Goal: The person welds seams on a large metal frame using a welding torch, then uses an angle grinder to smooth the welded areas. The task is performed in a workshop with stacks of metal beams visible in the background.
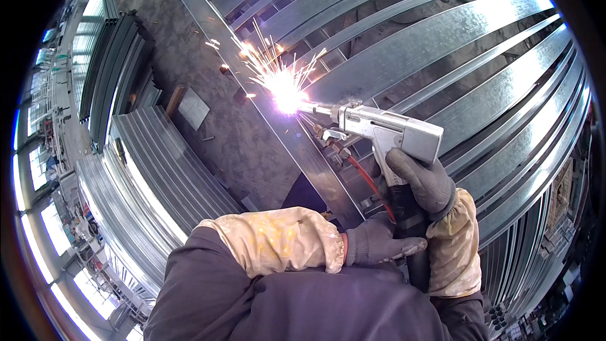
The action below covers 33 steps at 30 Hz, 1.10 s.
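Head view, step: a weld was under way; a bright flash point(287, 96) threw sparks where the welding gun point(385, 131) met the galvanised steel frame point(404, 50).
Right hand point(424, 182): gloved, clamped round the gun's grip from below.
Left hand point(377, 241): gloved, fingers closed on the black hose point(404, 215) just beneath the grip, touching the right cuff.
Gun position: above both hands, right of centre.
Gun direction: long axis lay nearly level across the picture, nozzle pointing left and slightly up at the flash.
Next move, as a judgement: calls for a steady two-handed hold, with the tip travelling slowly along the seam.
Surroundings: stacked steel channels point(158, 170) lay on the grey floor point(221, 126) to the left.
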### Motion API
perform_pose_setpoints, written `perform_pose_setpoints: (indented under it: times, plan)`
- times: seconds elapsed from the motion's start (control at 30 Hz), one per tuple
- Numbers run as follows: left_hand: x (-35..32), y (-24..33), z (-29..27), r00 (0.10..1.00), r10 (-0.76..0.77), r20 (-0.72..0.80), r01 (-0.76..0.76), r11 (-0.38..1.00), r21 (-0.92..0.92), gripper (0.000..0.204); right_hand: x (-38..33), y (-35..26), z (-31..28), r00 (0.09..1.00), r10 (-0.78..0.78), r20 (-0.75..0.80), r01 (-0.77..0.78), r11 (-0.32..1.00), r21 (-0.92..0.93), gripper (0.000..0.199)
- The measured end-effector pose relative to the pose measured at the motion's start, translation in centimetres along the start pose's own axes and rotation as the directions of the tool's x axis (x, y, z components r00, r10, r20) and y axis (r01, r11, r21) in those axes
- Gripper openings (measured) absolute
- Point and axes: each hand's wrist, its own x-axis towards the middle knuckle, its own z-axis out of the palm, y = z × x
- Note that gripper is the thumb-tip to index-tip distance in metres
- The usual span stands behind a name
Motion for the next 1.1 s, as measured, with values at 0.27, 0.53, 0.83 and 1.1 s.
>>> perform_pose_setpoints:
  times: [0.27,0.53,0.83,1.1]
  plan:
    - [-0.1,0.3,0.0,0.993,-0.108,0.041,0.110,0.993,-0.051,0.032,-0.3,-0.3,-0.1,0.991,0.129,0.032,-0.130,0.991,0.032,0.030]
    - [-0.2,0.3,0.4,0.990,-0.136,0.041,0.139,0.986,-0.093,0.030,-0.5,0.4,-0.6,0.996,0.089,0.030,-0.090,0.995,0.044,0.033]
    - [-0.3,-0.2,0.7,0.998,-0.057,0.007,0.058,0.994,-0.094,0.033,-0.8,0.3,-0.6,0.995,0.091,0.027,-0.093,0.994,0.053,0.042]
    - [-0.2,-0.4,0.5,0.973,-0.204,0.105,0.215,0.971,-0.108,0.033,-1.0,0.2,-0.5,0.997,0.078,0.013,-0.078,0.996,0.048,0.044]
